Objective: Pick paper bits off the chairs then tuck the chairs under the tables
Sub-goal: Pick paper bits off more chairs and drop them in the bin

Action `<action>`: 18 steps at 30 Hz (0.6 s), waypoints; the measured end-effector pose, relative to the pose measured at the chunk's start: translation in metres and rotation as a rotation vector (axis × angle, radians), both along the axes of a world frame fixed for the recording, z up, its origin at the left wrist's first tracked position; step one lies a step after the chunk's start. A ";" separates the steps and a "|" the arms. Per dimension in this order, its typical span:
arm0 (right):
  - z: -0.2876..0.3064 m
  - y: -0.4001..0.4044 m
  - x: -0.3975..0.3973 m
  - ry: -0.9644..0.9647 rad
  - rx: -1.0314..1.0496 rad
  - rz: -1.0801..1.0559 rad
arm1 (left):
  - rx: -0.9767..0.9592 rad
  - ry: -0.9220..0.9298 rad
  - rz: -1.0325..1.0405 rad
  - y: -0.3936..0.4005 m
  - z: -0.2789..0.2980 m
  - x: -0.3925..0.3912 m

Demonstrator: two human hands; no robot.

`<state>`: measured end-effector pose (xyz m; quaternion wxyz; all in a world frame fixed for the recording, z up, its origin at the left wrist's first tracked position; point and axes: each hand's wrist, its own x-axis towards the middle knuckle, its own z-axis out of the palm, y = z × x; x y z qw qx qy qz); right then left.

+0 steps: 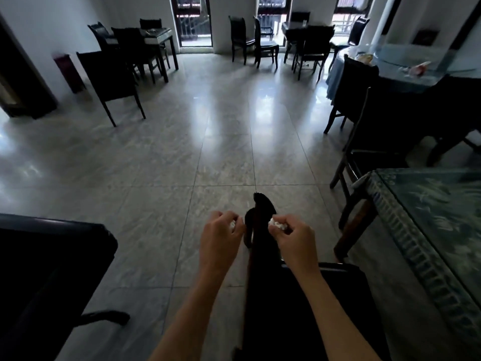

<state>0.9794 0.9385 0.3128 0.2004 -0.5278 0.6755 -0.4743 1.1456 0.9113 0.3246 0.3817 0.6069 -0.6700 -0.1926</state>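
A wide room with a glossy grey tiled floor [161,162] stretches ahead, window light reflecting off it. Dark square tables with dark high-backed chairs stand along the far wall, one set at far left [156,37] and another at far right [307,29]. On the right, a round table [426,71] under a pale blue cloth has chairs pushed against it, and nearer, a table with a green patterned cloth [429,222] fills the right edge. A dark chair seat [52,261] sits at lower left. Directly below, a dark wooden chair [299,308] stands with its carved back [260,220] rising between the person's two hands. The left hand [221,238] curls its fingers around a small crumpled white paper bit [232,224]. The right hand [294,238] pinches a slightly larger crumpled white paper wad [277,224]. Both hands hover apart, either side of the chair back.
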 end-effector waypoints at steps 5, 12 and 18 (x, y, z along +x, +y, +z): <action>0.011 -0.023 0.088 0.000 0.003 -0.037 | 0.013 -0.007 -0.044 -0.025 0.008 0.082; 0.026 -0.067 0.152 -0.047 0.003 0.001 | 0.017 -0.007 -0.087 -0.074 0.013 0.133; 0.018 -0.129 0.159 -0.084 0.037 -0.059 | 0.009 -0.017 -0.127 -0.146 0.009 0.137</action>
